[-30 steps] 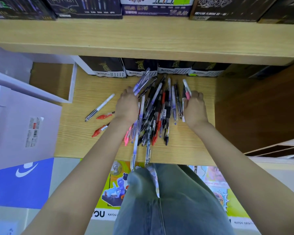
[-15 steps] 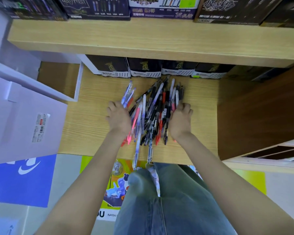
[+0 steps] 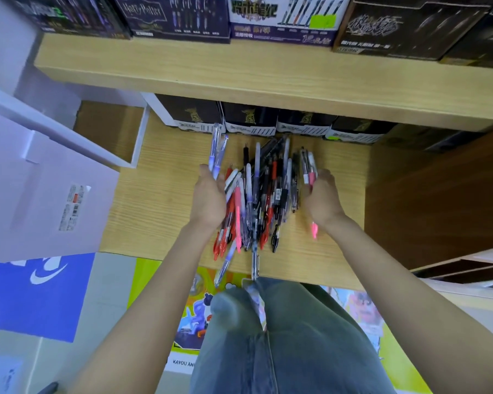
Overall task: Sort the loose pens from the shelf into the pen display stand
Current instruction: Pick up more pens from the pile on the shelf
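Observation:
A heap of loose pens [image 3: 264,194], red, black, pink and clear, lies lengthwise on the wooden shelf [image 3: 160,200]. My left hand [image 3: 208,196] presses against the heap's left side and grips two purple pens [image 3: 217,150] that stick out past its fingers. On the heap's right side, my right hand [image 3: 323,199] holds a few pink and white pens [image 3: 309,167]. A pink tip [image 3: 314,231] pokes out below that wrist. Two pens [image 3: 254,265] overhang the shelf's front edge.
Dark pen boxes [image 3: 249,122] line the back of the shelf under an upper shelf board [image 3: 268,81] carrying more boxes. A white carton [image 3: 40,194] stands at the left, a brown side panel [image 3: 439,200] at the right. My knee [image 3: 282,336] is just below the shelf edge.
Both hands swept the scattered pens inward into one heap, taking in the strays at the left. My right hand has since eased slightly rightward with pink pens in it.

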Demonstrator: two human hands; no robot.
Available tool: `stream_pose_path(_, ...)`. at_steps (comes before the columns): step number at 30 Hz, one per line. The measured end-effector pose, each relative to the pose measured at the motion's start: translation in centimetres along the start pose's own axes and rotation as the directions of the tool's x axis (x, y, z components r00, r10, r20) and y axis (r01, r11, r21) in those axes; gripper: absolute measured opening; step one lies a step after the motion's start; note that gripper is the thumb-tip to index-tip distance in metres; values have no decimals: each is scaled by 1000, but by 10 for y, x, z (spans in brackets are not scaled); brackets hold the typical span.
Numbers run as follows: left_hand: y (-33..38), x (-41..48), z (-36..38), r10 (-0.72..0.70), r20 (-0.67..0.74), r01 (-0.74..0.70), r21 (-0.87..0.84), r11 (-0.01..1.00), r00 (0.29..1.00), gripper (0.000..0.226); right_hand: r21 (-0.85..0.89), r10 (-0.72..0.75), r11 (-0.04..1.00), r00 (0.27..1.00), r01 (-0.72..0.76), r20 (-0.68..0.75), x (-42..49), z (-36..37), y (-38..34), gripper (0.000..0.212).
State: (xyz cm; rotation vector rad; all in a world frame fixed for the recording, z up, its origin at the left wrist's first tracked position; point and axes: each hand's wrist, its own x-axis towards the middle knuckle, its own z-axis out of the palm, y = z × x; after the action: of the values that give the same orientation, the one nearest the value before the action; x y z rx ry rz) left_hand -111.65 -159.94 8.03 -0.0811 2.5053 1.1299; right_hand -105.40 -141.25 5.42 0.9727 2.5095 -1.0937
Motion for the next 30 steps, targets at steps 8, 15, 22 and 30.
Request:
stream_pose_path(8, 16, -25, 4, -93, 105, 126, -384, 914, 990, 38, 215, -169, 967, 977, 140, 126, -16, -11, -44, 23)
stream_pose_path(15, 12, -70, 5, -133, 230, 247, -586, 772, 964, 23, 445, -227, 894, 910, 54, 346, -58, 7, -75, 20)
stream_pose_path(22, -34, -132, -17, -128, 100, 163, -587, 793, 987, 24, 533, -316, 845, 851, 51, 419, -117, 45, -79, 7)
stream_pose_path(30, -92, -239, -32, -365, -102, 145, -796, 588, 925, 11, 488, -458, 858, 663, 158, 592, -207, 85, -71, 14)
